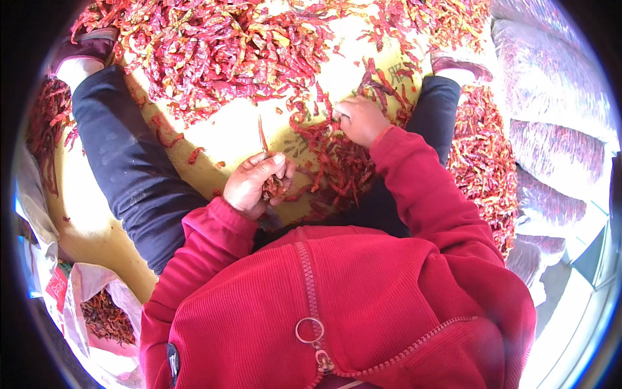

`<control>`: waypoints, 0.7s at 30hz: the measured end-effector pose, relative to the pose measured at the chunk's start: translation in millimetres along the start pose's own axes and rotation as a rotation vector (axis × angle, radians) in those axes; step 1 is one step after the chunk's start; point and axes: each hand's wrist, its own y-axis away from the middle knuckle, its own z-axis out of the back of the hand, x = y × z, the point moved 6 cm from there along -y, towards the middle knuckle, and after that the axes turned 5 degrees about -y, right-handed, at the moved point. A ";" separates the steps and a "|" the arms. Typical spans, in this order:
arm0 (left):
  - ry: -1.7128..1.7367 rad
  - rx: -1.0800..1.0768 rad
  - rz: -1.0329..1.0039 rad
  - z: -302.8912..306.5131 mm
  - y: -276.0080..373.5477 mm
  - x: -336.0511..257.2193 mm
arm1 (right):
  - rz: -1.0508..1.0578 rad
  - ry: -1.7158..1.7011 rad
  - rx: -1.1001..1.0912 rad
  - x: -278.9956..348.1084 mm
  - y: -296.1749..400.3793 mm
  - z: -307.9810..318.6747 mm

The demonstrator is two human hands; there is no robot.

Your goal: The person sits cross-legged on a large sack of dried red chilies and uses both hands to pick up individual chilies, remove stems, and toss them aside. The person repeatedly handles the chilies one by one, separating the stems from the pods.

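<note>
My left hand (pixel 255 182) is curled around a small bunch of dried red chillies (pixel 273 188) between my knees. A thin, pointed reddish piece (pixel 262 131) sticks up past its thumb; whether this is a chilli or a blade is unclear. To the right, my right hand (pixel 362 120) has its fingers bent down at the edge of a loose heap of dried chillies (pixel 337 160). Its fingertips touch or nearly touch a chilli, and their grip is partly hidden. Both hands are above a yellow sheet (pixel 238 121) with dark printed marks.
A large pile of dried chillies (pixel 233 53) spreads beyond my feet. More chillies (pixel 481 175) lie outside my right leg (pixel 435 116). Filled clear plastic bags (pixel 554 82) are stacked at the right. An open white sack (pixel 82 287) holding darker chillies stands at lower left, beside my left leg (pixel 131 155).
</note>
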 end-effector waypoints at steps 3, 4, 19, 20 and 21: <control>-0.010 0.003 -0.006 -0.7 0.5 0.8 | -0.016 -0.174 -0.092 -4.0 6.9 11.1; -0.017 -0.008 -0.006 -0.4 0.4 0.3 | -0.073 -0.172 -0.175 -6.3 1.4 21.4; -0.072 -0.107 0.026 4.2 -0.8 1.5 | -0.413 0.213 -0.017 -53.5 -83.8 28.6; -0.071 -0.099 0.022 4.1 -1.0 1.1 | -0.409 0.186 -0.023 -56.9 -79.6 26.5; -0.084 -0.080 0.010 3.4 -1.4 0.5 | -0.404 0.162 -0.033 -58.2 -74.1 25.3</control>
